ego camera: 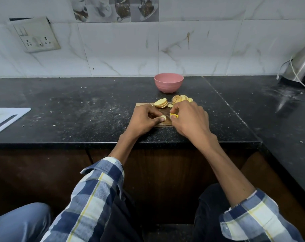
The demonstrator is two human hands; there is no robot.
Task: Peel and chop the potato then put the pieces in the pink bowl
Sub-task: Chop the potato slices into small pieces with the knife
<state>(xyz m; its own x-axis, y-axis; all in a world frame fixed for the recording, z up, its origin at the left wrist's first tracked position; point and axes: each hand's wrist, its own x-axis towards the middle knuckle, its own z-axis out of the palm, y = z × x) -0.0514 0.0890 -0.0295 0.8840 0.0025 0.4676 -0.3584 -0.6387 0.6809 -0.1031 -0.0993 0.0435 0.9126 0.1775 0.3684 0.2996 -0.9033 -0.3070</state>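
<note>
While the left hand [144, 119] curls its fingers and thumb around a small pale end piece of potato [163, 117] on the small wooden chopping board [164, 124], the right hand [188, 117] grips a yellow-handled knife [174, 115], of which only a bit of the yellow handle shows between the fingers; the blade is hidden. Both hands sit close together over the near part of the board, which lies on the black speckled stone counter [78, 110]. At the far end of the board lie two clusters of round pale yellow potato slices: a leaning stack of slices [160, 103] on the left and a fanned row of slices [181, 99] on the right, partly behind the right hand. Just beyond them, on the counter near the white marbled tile wall [122, 49], stands the round pink bowl [168, 82]; its inside cannot be seen from here. A white plastic cutting board [7, 117] lies at the left edge of the counter, well apart from the work. A steel electric kettle [303, 67] with a white cord stands at the far right. A switch and socket plate [36, 34] hangs on the wall at upper left. Blue, white and yellow checked sleeves [95, 198] cover both forearms
</note>
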